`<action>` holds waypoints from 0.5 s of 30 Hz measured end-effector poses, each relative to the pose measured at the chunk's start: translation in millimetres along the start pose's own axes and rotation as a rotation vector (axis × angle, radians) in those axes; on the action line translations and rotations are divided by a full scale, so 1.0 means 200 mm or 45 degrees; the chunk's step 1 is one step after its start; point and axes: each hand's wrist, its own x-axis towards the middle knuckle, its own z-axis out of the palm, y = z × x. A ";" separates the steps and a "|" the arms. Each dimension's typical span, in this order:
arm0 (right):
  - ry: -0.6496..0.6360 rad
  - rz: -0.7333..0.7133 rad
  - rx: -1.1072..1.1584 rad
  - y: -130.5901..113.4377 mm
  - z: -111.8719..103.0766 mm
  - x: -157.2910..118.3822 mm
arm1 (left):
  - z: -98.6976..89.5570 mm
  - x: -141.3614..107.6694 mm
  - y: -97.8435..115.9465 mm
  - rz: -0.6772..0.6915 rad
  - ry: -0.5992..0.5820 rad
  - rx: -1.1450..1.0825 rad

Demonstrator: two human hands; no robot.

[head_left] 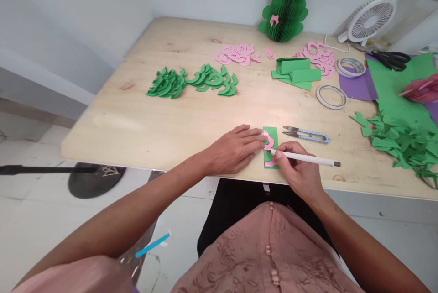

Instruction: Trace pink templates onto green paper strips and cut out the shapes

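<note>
Near the table's front edge lies a green paper strip (272, 134), with a curved pink paper cutout (270, 141) on top of it. My left hand (236, 148) lies flat, its fingertips pressing the cutout and the strip's left edge. In my right hand (299, 170) is a white pen (308, 158), its tip at the lower edge of the cutout on the strip. Another bit of pink (270, 164) shows at the strip's lower end. Just beyond my right hand rest blue-handled thread snips (306, 134).
Green curved cutouts (212, 78) and pink cutouts (239, 54) lie in piles farther back. Folded green strips (297, 71), tape rolls (331, 96), black scissors (391, 59) and green scraps (404, 140) are on the right. A green honeycomb paper figure (287, 10) and white fan (371, 19) stand behind.
</note>
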 end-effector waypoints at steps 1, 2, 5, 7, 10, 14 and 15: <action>-0.001 -0.003 -0.006 0.00 0.00 0.00 | 0.00 0.00 0.00 0.000 -0.003 -0.001; -0.001 -0.006 -0.011 0.00 0.00 0.00 | 0.00 0.00 0.01 -0.003 -0.004 -0.001; 0.004 -0.017 -0.028 0.01 0.00 0.00 | 0.01 0.00 0.02 -0.033 0.013 0.001; 0.003 -0.026 -0.034 0.01 0.00 0.00 | 0.02 0.00 0.03 -0.058 0.039 -0.005; 0.003 -0.042 -0.049 0.00 0.00 0.00 | 0.03 0.01 0.03 -0.092 0.065 -0.018; 0.009 -0.046 -0.064 0.00 -0.01 0.00 | 0.03 0.01 0.04 -0.118 0.063 -0.024; 0.008 -0.047 -0.061 0.00 -0.01 0.00 | 0.03 0.01 0.04 -0.122 0.062 -0.026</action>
